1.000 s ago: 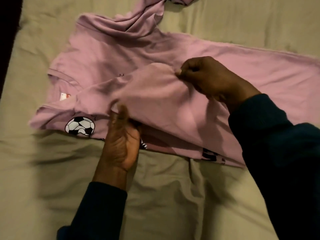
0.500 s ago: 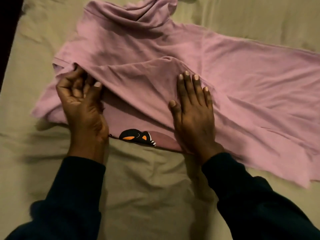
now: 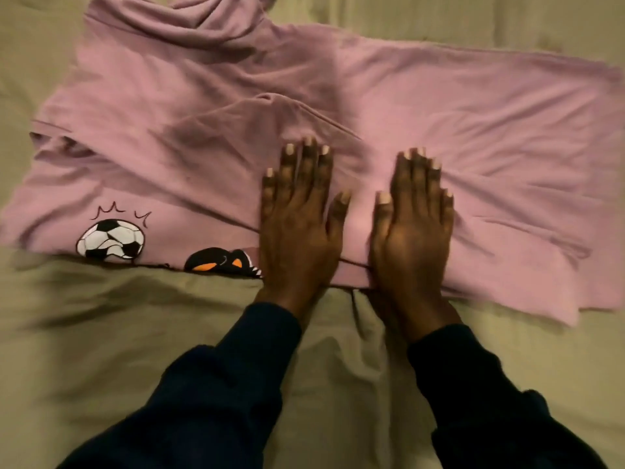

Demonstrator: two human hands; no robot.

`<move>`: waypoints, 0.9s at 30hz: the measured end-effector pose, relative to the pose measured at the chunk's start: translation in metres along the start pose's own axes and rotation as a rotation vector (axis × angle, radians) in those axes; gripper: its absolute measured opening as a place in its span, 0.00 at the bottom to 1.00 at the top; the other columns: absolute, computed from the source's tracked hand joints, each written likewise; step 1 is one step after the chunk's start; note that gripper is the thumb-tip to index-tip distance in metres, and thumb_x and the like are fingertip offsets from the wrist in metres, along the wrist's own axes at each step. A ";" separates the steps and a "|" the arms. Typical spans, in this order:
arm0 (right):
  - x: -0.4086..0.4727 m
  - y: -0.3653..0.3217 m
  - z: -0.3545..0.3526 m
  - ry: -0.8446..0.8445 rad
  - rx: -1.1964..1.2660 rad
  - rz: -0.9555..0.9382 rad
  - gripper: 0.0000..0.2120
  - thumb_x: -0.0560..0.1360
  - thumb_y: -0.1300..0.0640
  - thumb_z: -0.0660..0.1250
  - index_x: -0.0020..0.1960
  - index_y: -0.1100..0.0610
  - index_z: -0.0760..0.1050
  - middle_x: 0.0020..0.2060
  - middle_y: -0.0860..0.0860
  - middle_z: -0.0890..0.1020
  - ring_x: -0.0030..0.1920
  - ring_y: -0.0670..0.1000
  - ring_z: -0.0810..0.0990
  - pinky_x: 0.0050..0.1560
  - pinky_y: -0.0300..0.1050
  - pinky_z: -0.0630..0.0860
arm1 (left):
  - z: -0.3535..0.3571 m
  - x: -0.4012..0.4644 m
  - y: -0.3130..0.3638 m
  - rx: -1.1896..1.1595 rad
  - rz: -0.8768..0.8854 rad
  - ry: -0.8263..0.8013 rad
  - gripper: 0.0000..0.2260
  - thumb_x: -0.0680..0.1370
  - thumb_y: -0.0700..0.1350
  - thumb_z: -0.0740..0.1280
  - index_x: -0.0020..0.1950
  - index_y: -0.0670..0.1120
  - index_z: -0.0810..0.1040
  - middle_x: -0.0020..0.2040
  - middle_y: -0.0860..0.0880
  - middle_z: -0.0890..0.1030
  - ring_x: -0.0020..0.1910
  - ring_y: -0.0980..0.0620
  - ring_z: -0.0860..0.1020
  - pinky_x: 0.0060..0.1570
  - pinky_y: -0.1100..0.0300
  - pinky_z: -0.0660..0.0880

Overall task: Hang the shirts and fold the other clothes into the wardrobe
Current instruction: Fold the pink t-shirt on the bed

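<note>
A pink garment [image 3: 439, 137] lay spread across a beige bedsheet [image 3: 101, 333], reaching almost from one side of the view to the other. It was partly folded, with a flap of cloth laid over its middle and creases running through it. Its far end was bunched into loose folds at the top of the view.

Both hands lay flat on the garment near its closest edge, side by side and just apart, palms down. The left hand [image 3: 297, 228] had its fingers straight and close together, thumb out to the side, pressing the cloth and clutching nothing. The right hand [image 3: 412, 231] lay the same way, fingers straight and pointing away from the person, thumb turned toward the left hand. The heels of both hands sat right at the garment's near edge, where cloth met bedsheet. Dark navy sleeves [image 3: 473, 401] covered both forearms down to the wrists.

To the left of the left hand, along the same near edge, a printed black-and-white soccer ball [image 3: 110, 240] showed on the garment, with small zigzag marks above it. Between that ball and the left hand, a black and orange print [image 3: 220, 260] peeked out; what it depicted could not be told.
</note>
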State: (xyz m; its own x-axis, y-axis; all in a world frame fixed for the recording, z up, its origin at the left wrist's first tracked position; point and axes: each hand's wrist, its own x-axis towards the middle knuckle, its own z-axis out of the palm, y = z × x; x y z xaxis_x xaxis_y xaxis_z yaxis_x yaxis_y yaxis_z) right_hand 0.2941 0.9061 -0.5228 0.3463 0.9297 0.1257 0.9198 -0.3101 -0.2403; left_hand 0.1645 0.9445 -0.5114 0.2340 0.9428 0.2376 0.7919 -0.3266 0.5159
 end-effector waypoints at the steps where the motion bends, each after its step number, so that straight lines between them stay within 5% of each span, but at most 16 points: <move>1: -0.003 0.020 -0.003 0.013 -0.023 0.025 0.25 0.85 0.50 0.49 0.79 0.57 0.59 0.79 0.54 0.60 0.79 0.54 0.57 0.76 0.53 0.55 | 0.010 -0.004 -0.004 0.137 -0.056 -0.087 0.25 0.86 0.54 0.49 0.82 0.47 0.55 0.82 0.44 0.52 0.81 0.48 0.47 0.79 0.54 0.42; 7: -0.035 0.140 -0.040 0.029 -0.027 0.207 0.23 0.84 0.51 0.51 0.79 0.53 0.61 0.79 0.50 0.61 0.78 0.51 0.59 0.75 0.54 0.55 | 0.027 -0.008 -0.009 0.295 -0.045 -0.084 0.27 0.84 0.56 0.50 0.82 0.49 0.54 0.82 0.48 0.53 0.81 0.47 0.50 0.78 0.46 0.50; 10: -0.038 0.165 -0.058 0.087 0.051 0.166 0.16 0.82 0.58 0.60 0.69 0.55 0.74 0.69 0.54 0.75 0.68 0.57 0.71 0.62 0.51 0.65 | 0.030 -0.010 -0.011 0.289 -0.036 -0.043 0.26 0.85 0.54 0.51 0.82 0.48 0.56 0.82 0.47 0.55 0.81 0.47 0.51 0.77 0.44 0.52; 12: -0.033 0.174 -0.072 0.072 0.096 0.192 0.11 0.80 0.57 0.64 0.61 0.53 0.79 0.59 0.54 0.78 0.60 0.60 0.73 0.53 0.48 0.63 | 0.031 -0.011 -0.009 0.276 -0.023 -0.019 0.25 0.85 0.53 0.52 0.81 0.47 0.57 0.81 0.46 0.56 0.81 0.46 0.53 0.77 0.44 0.53; 15: -0.016 0.190 -0.087 -0.018 0.151 0.225 0.06 0.77 0.50 0.68 0.53 0.48 0.80 0.52 0.50 0.80 0.55 0.58 0.77 0.54 0.53 0.69 | 0.031 -0.011 -0.009 0.260 -0.011 0.006 0.25 0.85 0.53 0.53 0.81 0.46 0.58 0.81 0.46 0.57 0.81 0.47 0.54 0.77 0.45 0.53; 18: -0.001 0.201 -0.108 -0.132 0.622 0.355 0.04 0.77 0.50 0.70 0.48 0.50 0.80 0.40 0.43 0.83 0.39 0.45 0.80 0.41 0.45 0.77 | 0.028 -0.010 -0.009 0.250 -0.018 0.004 0.26 0.84 0.54 0.53 0.81 0.47 0.58 0.81 0.45 0.57 0.81 0.47 0.54 0.77 0.45 0.53; 20: 0.009 0.208 -0.119 -0.188 0.923 0.501 0.07 0.77 0.55 0.71 0.49 0.59 0.80 0.33 0.48 0.78 0.28 0.46 0.71 0.27 0.37 0.68 | 0.026 -0.010 -0.008 0.233 -0.016 0.000 0.26 0.84 0.54 0.53 0.81 0.47 0.58 0.81 0.45 0.56 0.81 0.47 0.54 0.77 0.45 0.53; 24: 0.021 0.209 -0.130 -0.287 1.077 0.659 0.09 0.74 0.52 0.71 0.46 0.58 0.82 0.43 0.56 0.81 0.30 0.44 0.71 0.27 0.34 0.67 | 0.023 -0.011 -0.004 0.182 -0.029 0.000 0.26 0.83 0.53 0.54 0.80 0.46 0.60 0.81 0.45 0.58 0.80 0.47 0.56 0.77 0.47 0.53; 27: 0.024 0.207 -0.129 -0.285 1.040 0.730 0.11 0.79 0.52 0.68 0.41 0.57 0.80 0.30 0.46 0.82 0.25 0.40 0.73 0.26 0.33 0.68 | 0.018 -0.008 0.004 0.161 -0.051 0.020 0.25 0.83 0.51 0.56 0.79 0.44 0.63 0.80 0.44 0.61 0.79 0.46 0.58 0.77 0.48 0.53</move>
State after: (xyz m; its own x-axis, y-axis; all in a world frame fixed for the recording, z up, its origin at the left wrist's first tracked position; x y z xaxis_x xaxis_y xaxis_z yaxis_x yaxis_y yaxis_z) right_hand 0.5167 0.8390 -0.4452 0.5334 0.6621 -0.5264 -0.0803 -0.5798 -0.8108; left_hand 0.1759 0.9368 -0.5260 0.1808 0.9559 0.2313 0.8833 -0.2613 0.3892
